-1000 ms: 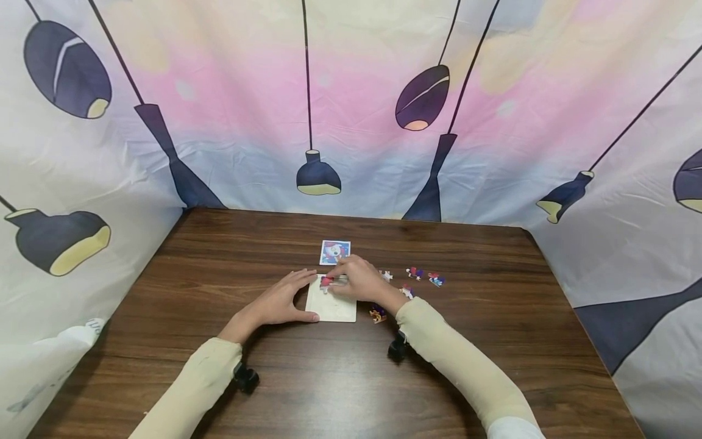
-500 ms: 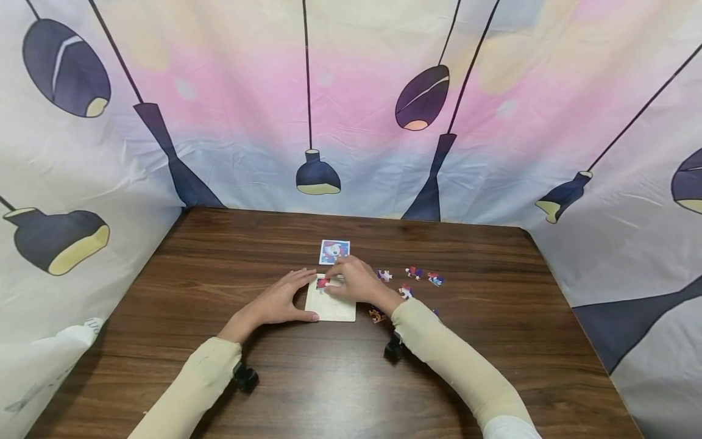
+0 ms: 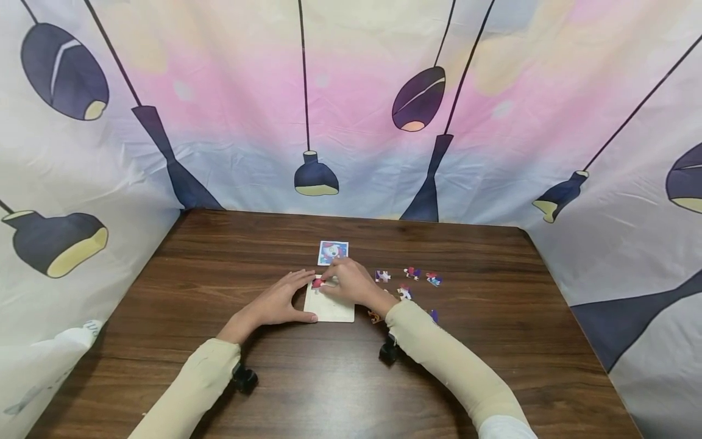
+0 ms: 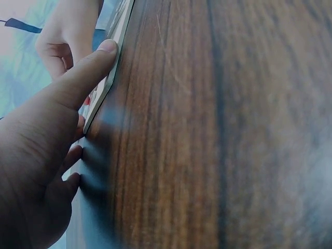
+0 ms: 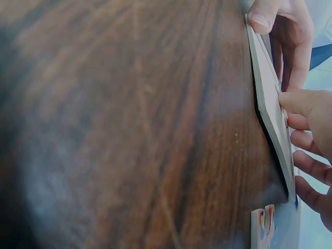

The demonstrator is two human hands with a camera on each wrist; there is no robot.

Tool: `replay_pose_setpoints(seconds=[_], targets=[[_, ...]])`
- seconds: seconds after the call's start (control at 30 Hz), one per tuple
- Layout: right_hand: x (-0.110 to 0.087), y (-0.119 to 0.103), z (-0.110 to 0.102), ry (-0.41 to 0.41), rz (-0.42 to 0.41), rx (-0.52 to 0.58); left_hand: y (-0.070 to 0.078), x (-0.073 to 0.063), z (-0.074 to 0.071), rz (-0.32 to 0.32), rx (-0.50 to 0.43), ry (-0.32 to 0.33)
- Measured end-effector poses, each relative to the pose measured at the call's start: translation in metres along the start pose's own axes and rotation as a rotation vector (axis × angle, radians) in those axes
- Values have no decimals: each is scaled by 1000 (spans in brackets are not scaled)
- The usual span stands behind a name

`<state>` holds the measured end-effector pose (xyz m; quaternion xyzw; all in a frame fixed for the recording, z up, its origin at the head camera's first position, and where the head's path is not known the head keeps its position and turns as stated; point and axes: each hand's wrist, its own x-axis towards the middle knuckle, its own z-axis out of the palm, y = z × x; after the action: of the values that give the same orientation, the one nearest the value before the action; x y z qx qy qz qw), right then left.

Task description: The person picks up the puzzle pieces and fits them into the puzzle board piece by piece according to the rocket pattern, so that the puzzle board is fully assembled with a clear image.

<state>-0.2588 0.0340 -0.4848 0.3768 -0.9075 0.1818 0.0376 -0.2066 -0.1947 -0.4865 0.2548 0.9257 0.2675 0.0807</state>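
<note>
A pale, square puzzle board (image 3: 333, 311) lies on the table in the head view. My left hand (image 3: 274, 303) holds its left side, thumb at the near corner and fingertips by the far one. The left wrist view shows that thumb (image 4: 107, 46) on the board's edge. Between thumb and index finger, my right hand (image 3: 353, 285) pinches a red and white jigsaw piece (image 3: 317, 283) at the board's far left corner. From the right wrist the board (image 5: 267, 85) appears edge-on, with the right thumb (image 5: 298, 102) over it, and the piece is hidden there.
Just beyond the board lies a square picture card (image 3: 333, 251) with a white cartoon figure. Several loose jigsaw pieces (image 3: 404, 292) are scattered to the right, some partly behind the right forearm. A printed cloth (image 3: 351, 110) hangs behind the table (image 3: 247, 244).
My right hand has slid a little left with the red and white jigsaw piece, into the board's far left corner. The left hand keeps its place on the board.
</note>
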Motion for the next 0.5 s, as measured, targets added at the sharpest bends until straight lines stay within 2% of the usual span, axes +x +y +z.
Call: replay_pose_setpoints(seconds=[0.23, 0.5], targets=[[-1, 1, -2, -5, -11, -9, 0, 1, 0, 2, -4, 0], [-14, 9, -15, 25, -11, 77, 0, -1, 0, 2, -8, 0]])
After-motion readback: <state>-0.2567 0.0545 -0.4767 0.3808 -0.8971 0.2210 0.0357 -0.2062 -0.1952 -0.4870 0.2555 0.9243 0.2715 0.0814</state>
